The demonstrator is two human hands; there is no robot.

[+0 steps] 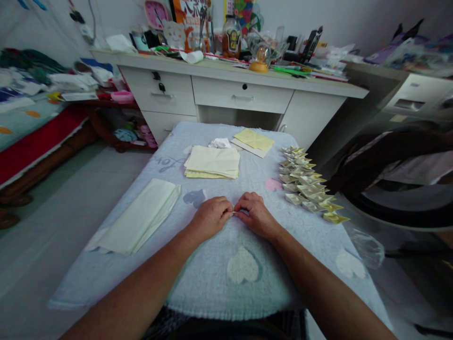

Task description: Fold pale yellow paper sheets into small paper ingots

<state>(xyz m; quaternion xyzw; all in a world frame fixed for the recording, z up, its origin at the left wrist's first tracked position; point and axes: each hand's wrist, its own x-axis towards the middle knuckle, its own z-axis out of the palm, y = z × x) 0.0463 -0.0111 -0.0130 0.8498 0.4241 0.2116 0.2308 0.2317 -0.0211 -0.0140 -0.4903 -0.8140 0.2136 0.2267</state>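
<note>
My left hand (213, 215) and my right hand (255, 212) meet over the middle of the cloth-covered table (198, 283). Both are closed, fingertips pinching a small folded piece of paper (233, 212) that is mostly hidden. Beyond them lies a stack of cream and yellow paper sheets (212, 161). Left of my left hand is a larger folded pale sheet (141, 217). To the right, several small folded paper boats (307, 182) stand in rows, some cream and some yellow.
Behind the paper stack are a crumpled white paper (220, 143) and some loose yellow sheets (254, 140). A white desk (244, 97) crowded with jars and stationery stands at the back. On the right are a plastic bag (368, 248) and a washing machine (406, 101).
</note>
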